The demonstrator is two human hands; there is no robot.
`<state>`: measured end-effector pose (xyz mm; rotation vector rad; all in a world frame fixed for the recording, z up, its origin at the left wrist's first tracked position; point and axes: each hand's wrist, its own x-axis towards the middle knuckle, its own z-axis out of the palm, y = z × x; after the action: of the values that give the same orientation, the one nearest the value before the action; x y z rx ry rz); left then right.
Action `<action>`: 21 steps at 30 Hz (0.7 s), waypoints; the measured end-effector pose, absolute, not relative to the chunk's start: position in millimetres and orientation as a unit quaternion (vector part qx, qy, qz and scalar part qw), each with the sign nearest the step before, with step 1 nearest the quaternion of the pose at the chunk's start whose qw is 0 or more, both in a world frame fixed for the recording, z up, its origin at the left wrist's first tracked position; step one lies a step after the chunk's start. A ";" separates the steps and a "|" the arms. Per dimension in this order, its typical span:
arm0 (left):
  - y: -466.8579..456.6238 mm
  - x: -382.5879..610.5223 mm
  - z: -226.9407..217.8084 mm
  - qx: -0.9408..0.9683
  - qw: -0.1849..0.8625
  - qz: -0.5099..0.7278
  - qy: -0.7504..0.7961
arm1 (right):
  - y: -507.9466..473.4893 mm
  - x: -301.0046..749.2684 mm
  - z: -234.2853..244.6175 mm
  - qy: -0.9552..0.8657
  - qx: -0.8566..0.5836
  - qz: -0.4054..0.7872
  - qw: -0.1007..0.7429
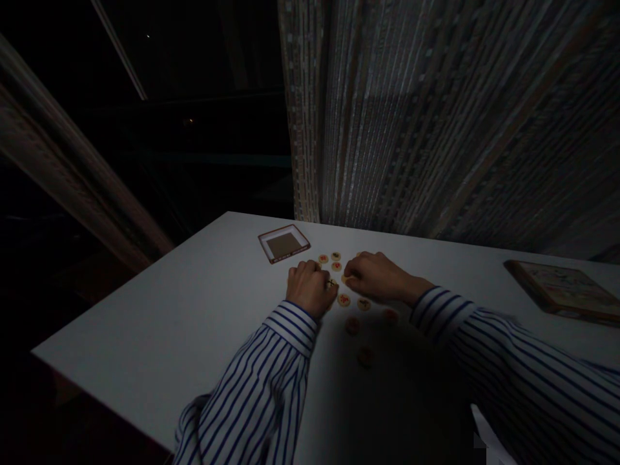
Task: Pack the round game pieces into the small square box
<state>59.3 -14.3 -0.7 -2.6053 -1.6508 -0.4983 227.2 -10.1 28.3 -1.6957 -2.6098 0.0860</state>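
Left hand (310,289) fisted among wooden discs (343,299), right hand (375,276) fingertips pinching one

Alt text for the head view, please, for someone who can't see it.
The left hand and right hand, in striped sleeves, rest curled on a white table among small round wooden discs, fingertips nearly meeting. A shallow square tray lies just beyond; a flat box sits far right, before a curtain.
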 end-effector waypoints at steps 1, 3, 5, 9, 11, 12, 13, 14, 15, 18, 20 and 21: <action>-14.6 59.1 0.0 -0.832 0.009 -0.166 -0.528 | -10.4 225.9 28.3 -0.836 -0.548 0.026 0.013; -15.1 58.9 1.5 -0.829 0.007 -0.179 -0.529 | -11.4 223.7 28.6 -0.831 -0.555 0.024 0.012; -15.1 58.9 2.7 -0.826 0.004 -0.190 -0.531 | -12.2 222.6 28.8 -0.831 -0.556 0.021 0.015; -14.4 58.9 3.8 -0.815 0.008 -0.211 -0.539 | -12.0 223.1 28.3 -0.834 -0.551 0.020 0.023; -14.3 58.9 4.0 -0.813 0.005 -0.221 -0.539 | -10.8 224.3 27.9 -0.834 -0.550 0.026 0.034; -14.4 58.9 4.1 -0.813 0.002 -0.227 -0.536 | -9.9 225.2 27.8 -0.833 -0.550 0.033 0.043; -14.7 58.9 4.3 -0.813 -0.002 -0.233 -0.534 | -8.9 226.1 27.8 -0.831 -0.551 0.047 0.056; -15.0 58.9 4.5 -0.813 -0.007 -0.240 -0.531 | -7.9 227.2 27.9 -0.827 -0.553 0.070 0.075; -15.5 58.9 4.8 -0.813 -0.012 -0.247 -0.527 | -6.9 228.3 28.1 -0.819 -0.556 0.101 0.099; -17.1 59.3 5.8 -0.815 -0.026 -0.263 -0.515 | -5.0 230.9 30.0 -0.770 -0.563 0.232 0.192; -18.0 60.0 6.2 -0.819 -0.034 -0.276 -0.502 | -5.3 231.2 33.0 -0.726 -0.557 0.319 0.248; -18.4 60.4 6.2 -0.820 -0.037 -0.285 -0.495 | -6.1 231.0 35.1 -0.704 -0.553 0.355 0.270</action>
<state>60.4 -18.4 6.2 -2.6379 -1.5941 -0.9160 231.0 -6.1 35.1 -1.4914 -1.8964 0.9567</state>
